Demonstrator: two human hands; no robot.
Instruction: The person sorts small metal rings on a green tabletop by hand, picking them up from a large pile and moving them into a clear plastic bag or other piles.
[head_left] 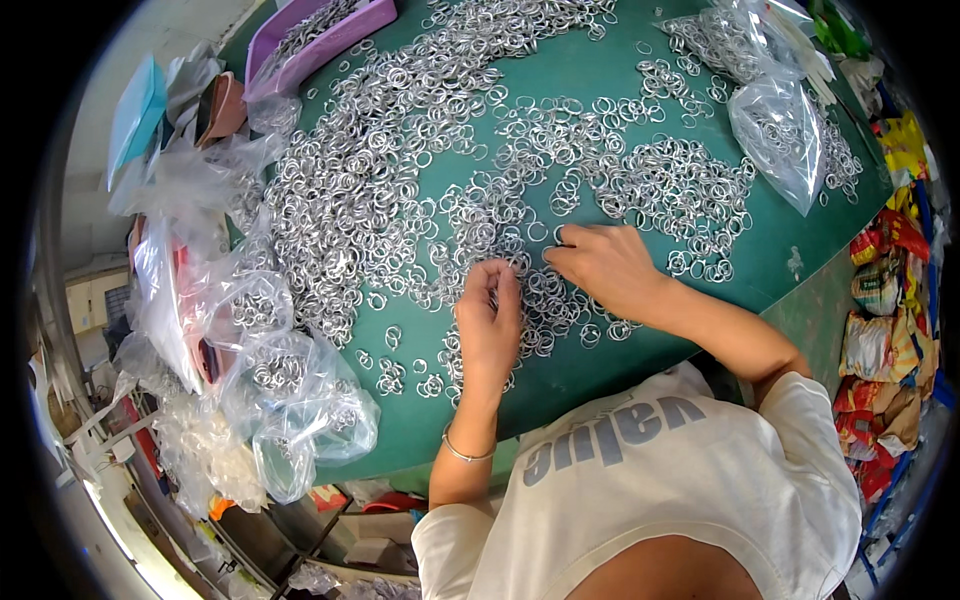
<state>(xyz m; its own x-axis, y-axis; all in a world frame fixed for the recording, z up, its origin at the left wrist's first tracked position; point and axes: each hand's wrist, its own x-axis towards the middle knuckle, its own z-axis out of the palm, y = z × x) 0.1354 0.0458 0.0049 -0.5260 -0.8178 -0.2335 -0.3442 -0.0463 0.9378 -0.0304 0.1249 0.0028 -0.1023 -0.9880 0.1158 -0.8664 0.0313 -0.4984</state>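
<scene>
A large heap of small silver metal rings [400,170] is spread over a green table [790,235]. My left hand [489,322] rests on the rings near the front edge, fingers curled and pinching among them. My right hand [603,266] lies just to its right, fingertips pressed on rings at the middle of the heap. What each hand holds between its fingers is hidden. A thin bracelet [465,455] circles my left wrist.
Clear plastic bags with rings lie at the left front [290,400] and at the back right [780,130]. A purple tray [330,40] with rings stands at the back left. Colourful packets [885,330] are stacked beyond the table's right edge. Boxes sit below the front edge.
</scene>
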